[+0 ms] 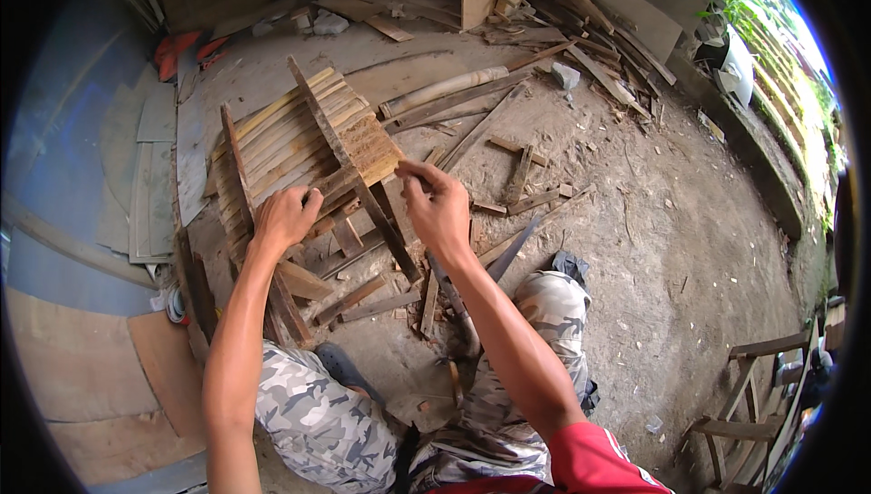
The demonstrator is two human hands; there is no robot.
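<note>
A wooden frame of two long dark rails [319, 117] joined by a short crosspiece [341, 184] leans over a slatted wooden panel [288, 142] in front of me. My left hand [287, 218] is closed over the crosspiece's left end, by the left rail. To the right of the other rail, my right hand [437, 208] is raised with its fingertips pinched together near the corner of a rough brown board [374, 147]. Whatever is in that pinch is too small to make out. A grey, tapering blade [514, 247], apparently a handsaw's, shows beside my right forearm, its handle hidden.
Wood offcuts [379, 305] lie between my legs and the frame. More scraps [524, 176] and a heap of planks [617, 40] are farther right. Plywood sheets [100, 376] stand at the left. A wooden rack [748, 403] is at the lower right.
</note>
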